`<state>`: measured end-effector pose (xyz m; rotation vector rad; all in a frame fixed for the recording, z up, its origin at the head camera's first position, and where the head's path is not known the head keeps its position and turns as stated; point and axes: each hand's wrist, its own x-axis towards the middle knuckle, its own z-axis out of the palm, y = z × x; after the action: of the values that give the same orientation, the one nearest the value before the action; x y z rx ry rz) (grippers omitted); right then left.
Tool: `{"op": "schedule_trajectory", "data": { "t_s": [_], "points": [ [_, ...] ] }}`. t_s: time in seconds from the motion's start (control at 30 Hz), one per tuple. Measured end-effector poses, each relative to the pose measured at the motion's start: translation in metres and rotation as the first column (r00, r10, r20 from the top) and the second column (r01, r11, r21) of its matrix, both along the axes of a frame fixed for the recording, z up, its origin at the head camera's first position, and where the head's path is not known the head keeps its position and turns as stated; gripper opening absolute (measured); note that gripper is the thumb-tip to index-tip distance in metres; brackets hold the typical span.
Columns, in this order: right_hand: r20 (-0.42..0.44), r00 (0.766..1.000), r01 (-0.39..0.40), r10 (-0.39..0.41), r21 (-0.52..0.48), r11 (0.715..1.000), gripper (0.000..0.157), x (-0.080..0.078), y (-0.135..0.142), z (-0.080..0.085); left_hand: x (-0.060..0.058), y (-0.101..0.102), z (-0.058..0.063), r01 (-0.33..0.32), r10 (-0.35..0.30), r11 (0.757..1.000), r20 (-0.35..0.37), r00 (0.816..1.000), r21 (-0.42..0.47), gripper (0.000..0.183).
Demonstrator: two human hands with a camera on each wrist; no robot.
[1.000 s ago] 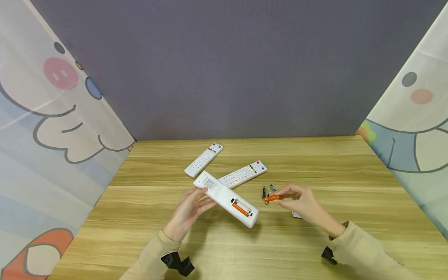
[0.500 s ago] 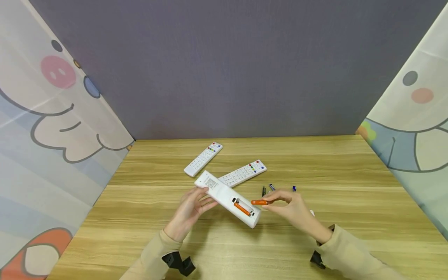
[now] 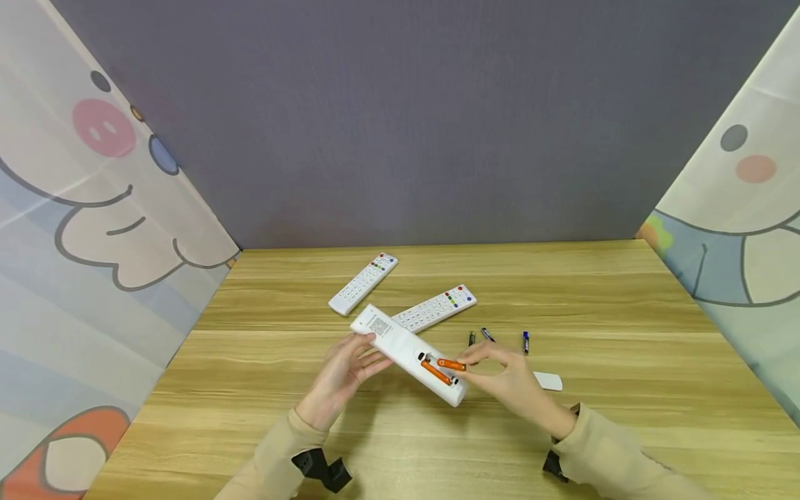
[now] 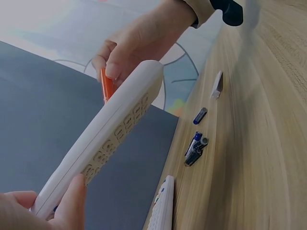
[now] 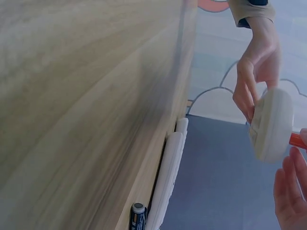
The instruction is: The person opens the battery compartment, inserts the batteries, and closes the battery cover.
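Observation:
My left hand [image 3: 340, 375] grips a white remote control [image 3: 400, 351] by its far left end, back side up and clear of the table. Its battery compartment lies uncovered, with one orange battery [image 3: 435, 372] seated in the lower slot. Between thumb and fingertips my right hand [image 3: 509, 378] pinches a second orange battery [image 3: 451, 364], tilted right at the empty slot. In the left wrist view the remote's button side [image 4: 117, 136] faces down, and the orange battery [image 4: 106, 86] shows behind its edge.
Two white remotes lie buttons up farther back, one at the left [image 3: 364, 285] and one in the middle [image 3: 437, 309]. Several dark and blue batteries, one of them blue [image 3: 526, 343], lie near my right hand. A white battery cover [image 3: 548, 380] lies beside it.
My right hand has moved left, bringing the orange battery from above the loose batteries to the remote's compartment. The battery cover has come into view. The left hand has barely moved.

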<state>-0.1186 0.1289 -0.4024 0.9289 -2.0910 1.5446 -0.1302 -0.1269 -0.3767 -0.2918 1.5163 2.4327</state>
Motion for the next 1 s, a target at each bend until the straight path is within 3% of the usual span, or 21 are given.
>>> {"op": "schedule_trajectory", "data": {
  "t_s": [0.17,0.63,0.83,0.93,1.0],
  "points": [
    [-0.101,0.994,-0.032,0.033,0.015,0.999,0.03,-0.003,-0.004,-0.006,-0.001,0.001,0.001,0.022,-0.022,0.999,0.018,1.0,0.026,0.03],
    [-0.128,0.99,0.075,-0.066,0.073,0.994,0.03,0.001,-0.011,-0.009,0.0,0.004,-0.001,0.004,-0.004,1.0,-0.014,1.0,0.01,0.03],
    [0.01,0.995,0.098,-0.1,0.148,0.984,0.023,0.005,-0.009,-0.008,-0.001,0.004,0.0,0.01,-0.01,1.0,0.011,1.0,0.025,0.032],
    [0.129,0.988,0.063,-0.086,0.172,0.983,0.025,0.006,-0.007,-0.007,-0.001,0.004,0.001,0.009,-0.009,1.0,0.022,1.0,0.025,0.033],
    [0.233,0.971,0.01,-0.046,0.151,0.989,0.029,0.006,-0.004,-0.006,-0.001,0.004,0.0,0.005,-0.006,1.0,0.022,1.0,0.02,0.033]
  ]
}}
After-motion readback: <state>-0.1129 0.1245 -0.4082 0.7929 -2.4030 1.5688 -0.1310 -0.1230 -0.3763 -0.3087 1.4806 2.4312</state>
